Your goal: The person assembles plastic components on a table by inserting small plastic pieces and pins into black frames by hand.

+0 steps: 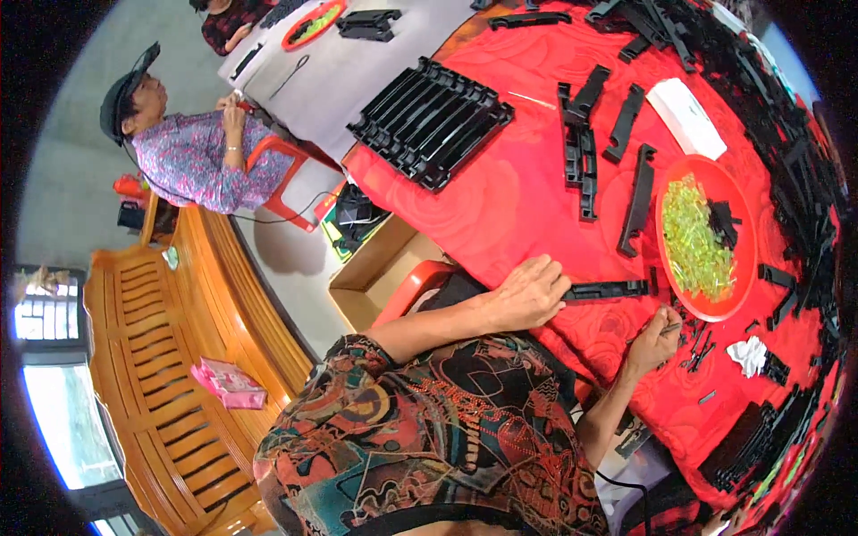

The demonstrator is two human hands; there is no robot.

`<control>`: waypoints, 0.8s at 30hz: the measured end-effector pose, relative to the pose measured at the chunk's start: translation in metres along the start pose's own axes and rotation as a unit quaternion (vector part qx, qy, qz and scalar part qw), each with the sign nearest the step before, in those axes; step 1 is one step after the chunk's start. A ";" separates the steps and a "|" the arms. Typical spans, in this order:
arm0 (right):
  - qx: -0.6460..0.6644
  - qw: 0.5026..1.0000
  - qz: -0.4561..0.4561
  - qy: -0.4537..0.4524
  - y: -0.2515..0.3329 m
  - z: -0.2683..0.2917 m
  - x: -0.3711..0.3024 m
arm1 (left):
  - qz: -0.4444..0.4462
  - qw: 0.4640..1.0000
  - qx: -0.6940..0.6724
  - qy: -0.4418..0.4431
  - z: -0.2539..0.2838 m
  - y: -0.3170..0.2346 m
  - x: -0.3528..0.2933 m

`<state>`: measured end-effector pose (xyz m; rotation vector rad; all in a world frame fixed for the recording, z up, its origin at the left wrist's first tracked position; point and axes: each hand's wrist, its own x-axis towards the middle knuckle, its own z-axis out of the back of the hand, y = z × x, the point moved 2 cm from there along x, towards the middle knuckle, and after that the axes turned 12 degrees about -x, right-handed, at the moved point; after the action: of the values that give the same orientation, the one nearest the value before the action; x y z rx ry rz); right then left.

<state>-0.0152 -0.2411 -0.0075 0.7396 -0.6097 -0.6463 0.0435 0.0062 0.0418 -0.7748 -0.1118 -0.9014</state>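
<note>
My left hand [525,293] is closed on one end of a black plastic bar [608,290], which lies along the near part of the red-covered table [509,219]. My right hand [654,343], beyond the bar's other end, pinches a thin dark tool [669,330], perhaps tweezers; its exact kind is too small to make out. Close by that hand, several small black pieces [700,350] lie scattered. A red oval bowl [677,304] just past them contains many small yellow-green clear pieces [695,234] and a few black parts [724,221].
Black bars stand in a neat row [431,121] at the left of the table. Loose bars [638,201], a white box [686,119] and crumpled tissue [747,355] lie around the bowl. Black parts pile up far right. Another person [192,161] sits left, near a wooden bench [170,357].
</note>
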 end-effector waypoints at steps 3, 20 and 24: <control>0.007 1.000 0.001 -0.014 0.003 0.000 -0.001 | 0.005 0.997 0.005 0.078 0.018 0.004 0.001; 0.000 0.999 -0.044 0.011 0.002 0.000 -0.002 | 0.145 0.912 0.283 -0.259 0.124 0.074 -0.009; 0.003 0.999 -0.036 0.015 -0.001 -0.002 -0.003 | 0.171 0.896 0.307 -0.273 0.127 0.088 -0.012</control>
<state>-0.0165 -0.2384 -0.0100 0.7774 -0.5605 -0.6984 0.1300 0.1296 0.0806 -0.4063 -0.7023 -0.2537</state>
